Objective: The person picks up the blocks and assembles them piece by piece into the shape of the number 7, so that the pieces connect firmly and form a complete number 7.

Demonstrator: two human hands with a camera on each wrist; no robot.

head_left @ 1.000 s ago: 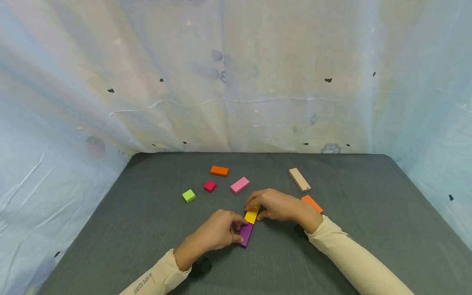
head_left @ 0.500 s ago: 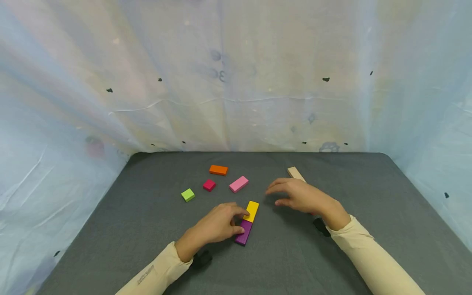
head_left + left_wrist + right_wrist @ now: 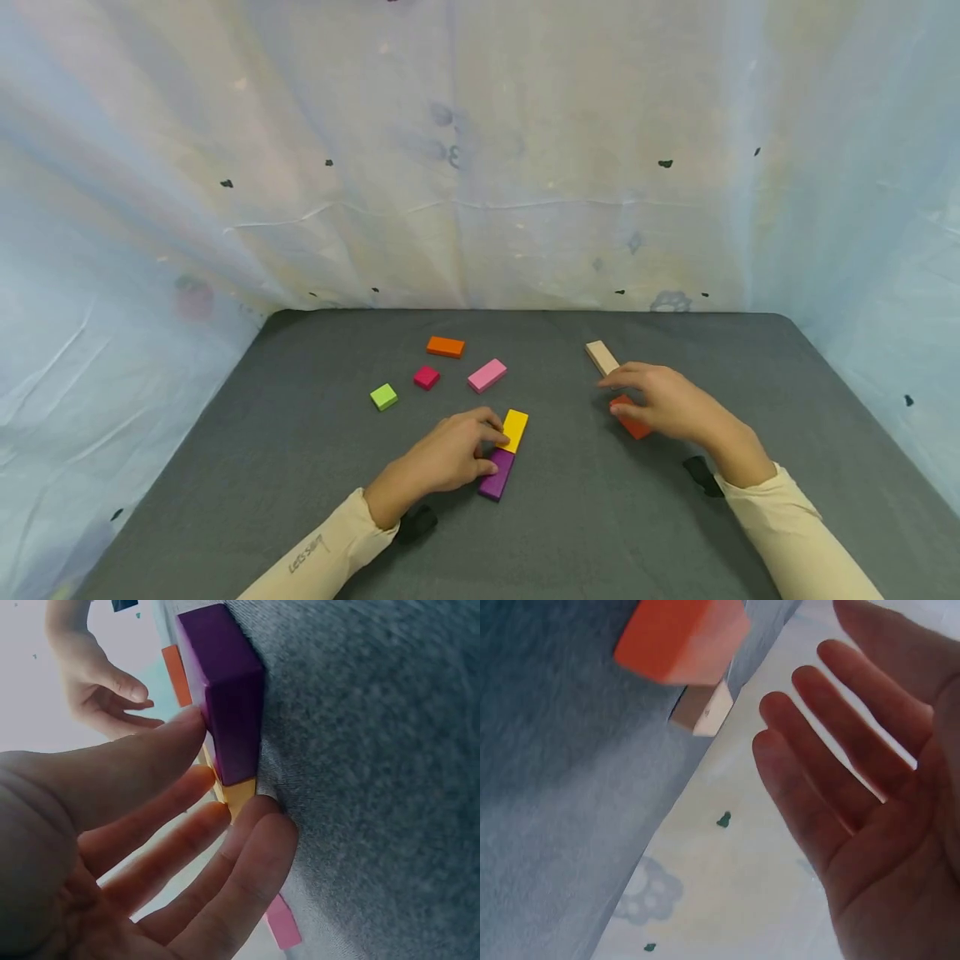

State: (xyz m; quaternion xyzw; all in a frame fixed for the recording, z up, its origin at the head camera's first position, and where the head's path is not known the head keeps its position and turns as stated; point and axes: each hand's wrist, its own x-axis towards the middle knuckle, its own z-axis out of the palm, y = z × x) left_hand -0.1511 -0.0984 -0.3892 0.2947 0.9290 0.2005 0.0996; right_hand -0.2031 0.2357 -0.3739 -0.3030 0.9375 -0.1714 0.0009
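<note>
A purple block (image 3: 497, 483) and a yellow block (image 3: 516, 427) lie end to end in one line on the grey table. My left hand (image 3: 446, 457) rests against them from the left. In the left wrist view its thumb touches the purple block (image 3: 229, 690), while the fingers reach the side near the yellow block (image 3: 238, 796). Over a red-orange block (image 3: 632, 422) on the right hovers my right hand (image 3: 671, 404). Its fingers are extended and hold nothing; the right wrist view shows that block (image 3: 679, 637) apart from the fingers.
Behind the right hand lies a pale wooden block (image 3: 602, 357), partly covered by the fingers. Farther back are a pink block (image 3: 487, 375), an orange block (image 3: 446, 347), a crimson block (image 3: 427, 377) and a lime green block (image 3: 384, 397). A pale curtain (image 3: 480, 183) borders the table.
My right hand has left the yellow block and moved right, to above the red-orange block. The left hand stays at the purple and yellow blocks.
</note>
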